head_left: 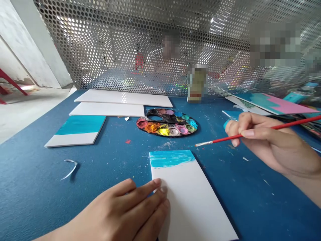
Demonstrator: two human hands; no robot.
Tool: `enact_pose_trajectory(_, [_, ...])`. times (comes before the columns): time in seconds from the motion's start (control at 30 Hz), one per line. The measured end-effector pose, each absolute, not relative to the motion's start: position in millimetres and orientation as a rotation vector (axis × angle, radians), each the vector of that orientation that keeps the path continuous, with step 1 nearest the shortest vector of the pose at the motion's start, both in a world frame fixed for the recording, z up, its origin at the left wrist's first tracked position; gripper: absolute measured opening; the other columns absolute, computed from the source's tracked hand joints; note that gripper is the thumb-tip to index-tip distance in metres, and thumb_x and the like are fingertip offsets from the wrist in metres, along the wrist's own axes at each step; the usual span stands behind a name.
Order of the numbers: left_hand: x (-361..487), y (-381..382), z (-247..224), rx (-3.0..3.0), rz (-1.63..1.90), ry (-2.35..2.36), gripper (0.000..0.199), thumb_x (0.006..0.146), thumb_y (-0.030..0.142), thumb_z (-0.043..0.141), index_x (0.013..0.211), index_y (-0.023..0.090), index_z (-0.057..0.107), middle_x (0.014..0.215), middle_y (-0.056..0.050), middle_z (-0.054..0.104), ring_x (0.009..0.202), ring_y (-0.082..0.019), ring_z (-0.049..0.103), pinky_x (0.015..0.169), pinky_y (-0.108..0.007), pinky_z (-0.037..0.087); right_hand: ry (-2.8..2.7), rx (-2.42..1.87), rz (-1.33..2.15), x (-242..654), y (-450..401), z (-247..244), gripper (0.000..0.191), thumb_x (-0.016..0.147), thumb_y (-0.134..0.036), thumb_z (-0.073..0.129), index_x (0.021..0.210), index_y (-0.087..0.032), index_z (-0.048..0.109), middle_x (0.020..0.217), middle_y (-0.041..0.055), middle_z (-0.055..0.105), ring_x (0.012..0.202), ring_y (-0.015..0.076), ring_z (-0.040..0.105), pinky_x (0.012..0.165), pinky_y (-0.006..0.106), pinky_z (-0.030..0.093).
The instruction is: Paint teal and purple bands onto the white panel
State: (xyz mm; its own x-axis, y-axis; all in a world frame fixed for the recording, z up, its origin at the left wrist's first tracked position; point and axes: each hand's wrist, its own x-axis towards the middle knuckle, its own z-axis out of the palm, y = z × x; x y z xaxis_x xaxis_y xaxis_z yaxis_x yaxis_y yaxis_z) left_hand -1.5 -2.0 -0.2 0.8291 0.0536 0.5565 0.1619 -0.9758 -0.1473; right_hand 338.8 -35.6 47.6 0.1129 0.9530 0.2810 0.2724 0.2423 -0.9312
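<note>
A white board (190,201) lies in front of me, its far end covered by a streaky band of turquoise paint. Resting on the board's left side is my left hand (132,207), fingers stretched out and flat. My right hand (271,137) grips a slim red paintbrush (227,138) between thumb and fingers. The brush tip points left, just above the board's far right corner. Beyond the board sits an oval black paint palette (167,130) with several wells of colours, among them yellow, orange, pink and blue.
To the left lies a smaller board, half turquoise (80,125). Two white boards (107,109) lie behind it. A curled paper strip (70,169) is on the blue table (105,187). Painted boards (281,103) and a bottle (304,92) stand right. A perforated metal screen (112,50) closes the back.
</note>
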Motion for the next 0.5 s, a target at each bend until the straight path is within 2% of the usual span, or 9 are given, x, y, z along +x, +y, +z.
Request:
enact_pose_trajectory(0.13, [0.6, -4.1, 6.8, -2.805, -0.858, -0.18, 0.051, 0.118, 0.017, 0.023, 0.11, 0.017, 0.074, 0.118, 0.0, 0.08, 0.102, -0.014, 0.076, 0.074, -0.031, 0.053, -1.21, -1.266, 0.901, 318.9, -39.3, 45.6, 0.01, 0.082, -0.036, 0.083, 0.075, -0.031, 0.081, 0.078, -0.0021, 0.07, 0.076, 0.0125, 0.064, 0.071, 0.021, 0.051])
enact_pose_trajectory(0.27, [1.5, -6.0, 7.1, -2.824, -0.819, -0.211, 0.056, 0.116, 0.012, 0.02, 0.109, 0.016, 0.075, 0.115, 0.0, 0.081, 0.106, -0.016, 0.075, 0.073, -0.033, 0.053, -1.181, -1.354, 0.975, 297.2, -40.1, 40.7, 0.017, 0.072, -0.045, 0.093, 0.079, -0.032, 0.084, 0.083, -0.0006, 0.073, 0.084, 0.0156, 0.068, 0.076, 0.023, 0.052])
enact_pose_trajectory(0.5, [1.1, -7.2, 1.5, -2.856, -0.899, -0.188, 0.055, 0.117, 0.015, 0.022, 0.106, 0.016, 0.076, 0.114, 0.0, 0.081, 0.105, -0.016, 0.076, 0.073, -0.034, 0.053, -1.358, -1.386, 1.01, 283.5, -32.7, 30.5, 0.026, 0.085, -0.048, 0.08, 0.069, -0.027, 0.074, 0.074, -0.0012, 0.068, 0.076, 0.0157, 0.062, 0.074, 0.026, 0.047])
